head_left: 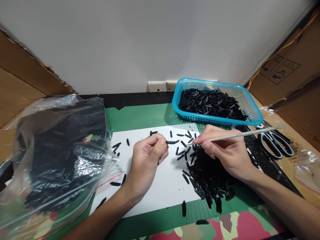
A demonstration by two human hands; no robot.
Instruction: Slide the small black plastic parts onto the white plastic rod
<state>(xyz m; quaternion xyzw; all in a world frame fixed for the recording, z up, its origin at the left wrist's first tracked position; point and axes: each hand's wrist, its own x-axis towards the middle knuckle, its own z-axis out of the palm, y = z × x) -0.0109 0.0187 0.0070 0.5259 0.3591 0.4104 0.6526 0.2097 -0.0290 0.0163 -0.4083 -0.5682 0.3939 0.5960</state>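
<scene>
Over the white paper [160,186], my left hand [148,160] pinches one small black strip [173,142] between thumb and fingers, its free end pointing right. My right hand [226,150] holds a thin pale stick [240,135] like a pen; the stick's tip is just right of the strip, seemingly above the paper. Loose black strips lie scattered on the paper around both hands. Below my right hand, a dense heap of black strips [208,176] covers the paper's right edge and spreads onto the green mat [140,116].
A blue basket [217,120] full of black strips stands at the back right. Scissors [275,145] lie to the right near a clear plastic bag [308,170]. A large zip bag [65,150] of black material is on the left. Cardboard stands at both sides.
</scene>
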